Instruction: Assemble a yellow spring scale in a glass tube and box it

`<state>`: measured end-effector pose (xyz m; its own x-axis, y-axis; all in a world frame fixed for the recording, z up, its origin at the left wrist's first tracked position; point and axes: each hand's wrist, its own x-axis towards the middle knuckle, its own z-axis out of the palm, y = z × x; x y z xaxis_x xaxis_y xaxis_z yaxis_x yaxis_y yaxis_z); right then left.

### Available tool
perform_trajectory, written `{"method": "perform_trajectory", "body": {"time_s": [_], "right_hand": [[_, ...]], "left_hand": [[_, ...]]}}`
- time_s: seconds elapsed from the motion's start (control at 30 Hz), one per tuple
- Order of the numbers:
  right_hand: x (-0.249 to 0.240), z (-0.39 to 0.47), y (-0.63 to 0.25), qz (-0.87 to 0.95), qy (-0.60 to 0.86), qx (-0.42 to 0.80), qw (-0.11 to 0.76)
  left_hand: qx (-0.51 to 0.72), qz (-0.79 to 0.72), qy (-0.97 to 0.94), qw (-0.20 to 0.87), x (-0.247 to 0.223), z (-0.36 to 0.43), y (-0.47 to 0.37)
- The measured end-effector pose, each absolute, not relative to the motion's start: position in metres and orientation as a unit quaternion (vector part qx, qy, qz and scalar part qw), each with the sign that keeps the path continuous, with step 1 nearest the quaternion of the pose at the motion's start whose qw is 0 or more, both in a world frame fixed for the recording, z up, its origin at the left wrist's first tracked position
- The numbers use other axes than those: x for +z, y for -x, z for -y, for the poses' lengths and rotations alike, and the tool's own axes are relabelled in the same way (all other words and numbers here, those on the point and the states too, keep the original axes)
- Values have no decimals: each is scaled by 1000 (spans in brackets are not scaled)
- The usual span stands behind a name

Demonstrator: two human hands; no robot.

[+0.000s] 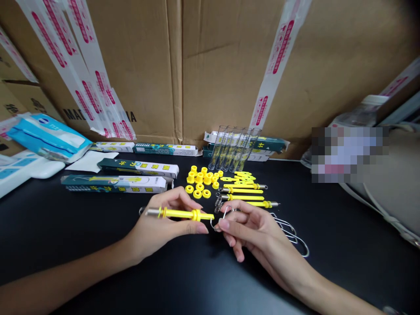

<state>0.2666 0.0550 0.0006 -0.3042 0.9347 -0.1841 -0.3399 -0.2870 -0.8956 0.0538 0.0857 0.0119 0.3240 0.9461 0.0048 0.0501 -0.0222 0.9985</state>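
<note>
My left hand [164,223] holds a yellow rod [180,214] lying level, with a metal spring part at its left end and a yellow collar near its right end. My right hand [251,227] pinches a bent metal wire hook [225,212], whose curved end meets the tip of the rod. Beyond the hands lie several yellow caps and rings [199,178], small flat yellow pieces [244,176] and yellow rods with springs [244,190]. More wire hooks [292,234] are beside my right hand, partly hidden by it.
Several clear tubes [234,148] stand behind the yellow parts. Long printed boxes [114,183] lie at the back left. A blue packet [49,135] rests on a white power strip [19,170]. A plastic bottle [357,114] and a grey bag [390,183] are at right, before large cartons [216,65].
</note>
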Motion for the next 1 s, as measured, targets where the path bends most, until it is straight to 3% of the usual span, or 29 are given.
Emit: {"method": "perform_trajectory", "body": {"time_s": [0.7,0.87,1.0], "right_hand": [[6,-53,-269,336,275,810,394],[3,-52,-265,415,312,731,443],[1,-48,-268,543,386,546,508]], "left_hand": [[317,-349,-655,591,10,-85,-45],[320,-354,-635,607,13,-85,-46],[332,-378,-601,621,14,-87,-46]]}}
